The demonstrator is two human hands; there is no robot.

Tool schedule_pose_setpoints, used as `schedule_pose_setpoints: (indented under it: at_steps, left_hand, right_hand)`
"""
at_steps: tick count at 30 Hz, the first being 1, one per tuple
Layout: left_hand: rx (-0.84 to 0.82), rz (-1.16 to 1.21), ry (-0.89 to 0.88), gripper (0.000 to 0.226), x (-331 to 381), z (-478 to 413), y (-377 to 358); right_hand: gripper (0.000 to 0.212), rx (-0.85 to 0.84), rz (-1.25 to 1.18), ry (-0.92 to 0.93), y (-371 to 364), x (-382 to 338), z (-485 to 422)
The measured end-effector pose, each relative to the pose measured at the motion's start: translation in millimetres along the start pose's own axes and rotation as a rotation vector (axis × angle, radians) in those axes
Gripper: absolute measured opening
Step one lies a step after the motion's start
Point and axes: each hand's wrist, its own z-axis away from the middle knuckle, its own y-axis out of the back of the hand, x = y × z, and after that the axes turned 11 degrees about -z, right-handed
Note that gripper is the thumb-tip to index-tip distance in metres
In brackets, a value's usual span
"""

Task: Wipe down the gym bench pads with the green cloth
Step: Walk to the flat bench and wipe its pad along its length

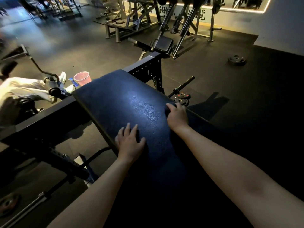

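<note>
A dark blue bench pad (125, 102) slopes away from me in the middle of the view, shiny where light hits it. My left hand (130, 142) lies flat on the pad's near left part with fingers spread. My right hand (176, 116) is at the pad's right edge, fingers curled round a dark bunched cloth (169, 108); its colour is hard to tell in the dim light.
A black steel frame (144, 66) runs behind the pad. A pink cup (82, 78) and a blue spray bottle (73, 81) stand on the floor at left, by a person's legs (24, 91). Weight plates (181, 98) and a bar (183, 85) lie right of the pad.
</note>
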Motion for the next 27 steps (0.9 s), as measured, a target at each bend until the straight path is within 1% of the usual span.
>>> schedule_pose_setpoints:
  at_steps: [1, 3, 5, 8, 11, 13, 14, 16, 17, 21, 23, 25, 27]
  left_hand:
    - [0.007, -0.009, 0.084, 0.073, -13, 2, 1]
    - [-0.055, 0.032, 0.192, 0.084, -32, 6, 1]
    - [-0.088, 0.098, 0.184, 0.091, -40, 9, -4]
    - [-0.069, 0.145, 0.16, 0.093, -40, 8, -11]
    - [-0.047, 0.078, 0.151, 0.09, -46, 4, -15]
    - [-0.054, 0.084, 0.135, 0.088, -50, 2, -17]
    - [-0.051, 0.101, 0.134, 0.088, -50, 3, -17]
    - [-0.035, 0.131, 0.132, 0.087, -48, 6, -16]
    - [-0.03, 0.134, 0.132, 0.087, -47, 7, -17]
    - [-0.062, 0.058, 0.128, 0.082, -45, 10, -14]
    - [-0.079, -0.01, 0.09, 0.073, -39, 12, -13]
    - [-0.099, -0.024, 0.041, 0.066, -26, 17, -13]
    - [-0.099, -0.018, 0.024, 0.065, -17, 22, -15]
  right_hand:
    - [0.044, 0.01, 0.001, -0.04, -5, -3, -5]
    - [0.039, -0.002, -0.006, -0.059, -22, -15, -7]
    - [0.035, -0.045, -0.031, 0.002, -45, -36, 0]
    - [0.032, -0.147, -0.064, 0.118, -76, -62, 14]
    - [0.039, -0.288, -0.071, 0.265, -97, -86, 30]
    - [0.043, -0.386, -0.033, 0.38, -100, -94, 42]
    - [0.043, -0.406, -0.02, 0.417, -97, -94, 45]
    - [0.044, -0.36, 0.021, 0.416, -86, -84, 48]
    - [0.043, -0.31, 0.044, 0.371, -76, -75, 47]
    - [0.04, -0.057, 0.135, 0.126, -17, -22, 48]
    - [0.046, 0.047, 0.185, -0.012, 17, 11, 53]
    - [0.055, 0.139, 0.182, -0.152, 43, 36, 61]
    - [0.057, 0.198, 0.159, -0.223, 48, 46, 65]
